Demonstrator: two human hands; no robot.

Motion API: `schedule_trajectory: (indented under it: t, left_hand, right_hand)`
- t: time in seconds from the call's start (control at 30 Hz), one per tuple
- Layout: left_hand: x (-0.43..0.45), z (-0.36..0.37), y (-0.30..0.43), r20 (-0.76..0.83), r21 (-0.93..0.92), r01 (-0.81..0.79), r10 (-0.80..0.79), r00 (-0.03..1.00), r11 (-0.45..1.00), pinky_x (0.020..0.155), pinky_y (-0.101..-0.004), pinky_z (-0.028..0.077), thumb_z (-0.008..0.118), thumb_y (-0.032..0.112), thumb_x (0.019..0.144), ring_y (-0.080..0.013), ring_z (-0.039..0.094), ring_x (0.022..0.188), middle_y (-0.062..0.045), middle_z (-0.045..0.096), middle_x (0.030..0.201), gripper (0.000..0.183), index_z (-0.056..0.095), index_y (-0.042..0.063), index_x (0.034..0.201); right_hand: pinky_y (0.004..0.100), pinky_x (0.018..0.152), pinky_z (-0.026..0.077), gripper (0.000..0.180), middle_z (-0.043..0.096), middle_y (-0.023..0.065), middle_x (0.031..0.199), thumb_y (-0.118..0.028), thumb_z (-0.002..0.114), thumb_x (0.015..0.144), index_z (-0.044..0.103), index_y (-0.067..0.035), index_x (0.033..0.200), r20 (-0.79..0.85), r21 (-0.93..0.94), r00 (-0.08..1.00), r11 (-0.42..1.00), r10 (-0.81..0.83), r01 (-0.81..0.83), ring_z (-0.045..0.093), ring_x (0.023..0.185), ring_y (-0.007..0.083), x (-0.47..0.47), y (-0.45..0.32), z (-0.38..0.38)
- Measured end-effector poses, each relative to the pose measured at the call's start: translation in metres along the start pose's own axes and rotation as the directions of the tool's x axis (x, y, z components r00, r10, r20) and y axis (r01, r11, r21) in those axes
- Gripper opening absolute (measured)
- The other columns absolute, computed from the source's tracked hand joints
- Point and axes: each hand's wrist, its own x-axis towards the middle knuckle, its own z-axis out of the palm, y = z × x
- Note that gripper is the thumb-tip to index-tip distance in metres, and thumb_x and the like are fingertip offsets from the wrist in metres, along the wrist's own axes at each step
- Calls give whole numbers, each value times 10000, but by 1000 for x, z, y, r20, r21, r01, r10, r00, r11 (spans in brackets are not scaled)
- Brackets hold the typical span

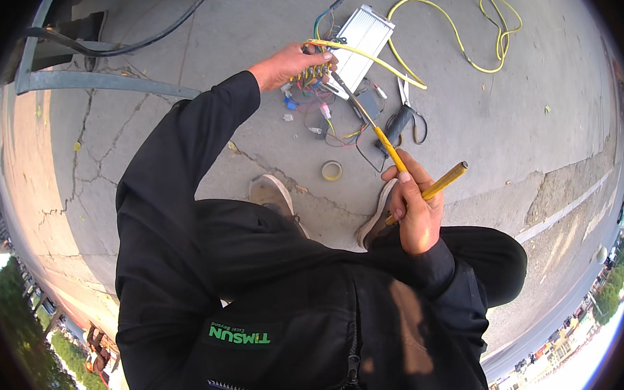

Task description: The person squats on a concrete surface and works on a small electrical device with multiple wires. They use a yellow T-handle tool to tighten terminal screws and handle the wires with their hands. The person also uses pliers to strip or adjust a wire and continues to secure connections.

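Note:
My left hand [292,64] grips a small terminal block [314,72] with several metal studs and coloured wires. A thick yellow cable [369,55] arches over its fingers. In my right hand [417,206] is a T-handle socket wrench [366,113] with a yellow crossbar, yellow sleeve and bare metal shaft. The wrench's far end points at the block's right side; whether it touches a stud is unclear. Right behind the block lies a silver finned aluminium controller box [365,39]. Loose wires with a white connector [325,110] and a blue connector [290,104] lie below the block.
Scissors [405,88] and a black cylindrical object [399,124] lie right of the wires. A tape roll [332,170] rests between my shoes [272,190]. Yellow cable [448,19] loops across the concrete; a black cable [167,34] runs past a metal frame [111,83].

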Motion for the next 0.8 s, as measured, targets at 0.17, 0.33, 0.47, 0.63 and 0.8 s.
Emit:
schedule_trajectory:
  t: [0.17, 0.33, 0.47, 0.63, 0.8]
  left_hand:
    - [1, 1, 4, -35, 3, -2, 2, 999, 1000, 670, -272, 548, 638, 350, 1021, -160, 715, 928, -72, 726, 1154, 373, 681, 42, 1228]
    - [-1, 5, 9, -57, -22, -39, 37, 998, 999, 720, -289, 562, 651, 346, 1013, -175, 708, 934, -88, 718, 1141, 379, 682, 32, 1223]
    - [-5, 4, 11, -47, -19, 57, -58, 997, 998, 729, -289, 561, 643, 349, 1016, -172, 702, 957, -76, 715, 1149, 370, 684, 45, 1224]
    - [0, 1, 4, -28, -2, 15, -15, 999, 1000, 643, -271, 548, 600, 429, 1029, -129, 680, 884, -45, 706, 1171, 405, 667, 88, 1237]
    - [5, -1, -1, -9, -29, -27, 27, 1000, 999, 688, -281, 556, 597, 412, 1035, -146, 678, 943, -46, 701, 1181, 392, 666, 84, 1239]
  right_hand:
    - [195, 486, 370, 444, 667, 123, 1033, -154, 501, 1048, 517, 101, 1410, -12, 52, 1000, 999, 4, -4, 412, 529, 35, 7, 4, 2]
    - [198, 476, 359, 448, 655, 153, 1028, -156, 513, 1030, 528, 103, 1395, -22, 79, 1000, 997, -7, 8, 397, 514, 45, 9, 7, 4]
    - [200, 474, 364, 448, 665, 153, 1019, -157, 514, 1031, 528, 107, 1393, -35, 117, 999, 993, 10, -5, 403, 509, 46, 12, 9, 3]
    - [202, 461, 359, 447, 679, 145, 989, -159, 505, 1035, 532, 114, 1387, -63, 165, 998, 986, 26, -16, 405, 493, 40, 10, 12, 6]
    - [205, 458, 356, 448, 681, 149, 976, -154, 513, 1019, 541, 113, 1378, -78, 212, 995, 976, 62, -45, 403, 488, 43, 10, 13, 5]
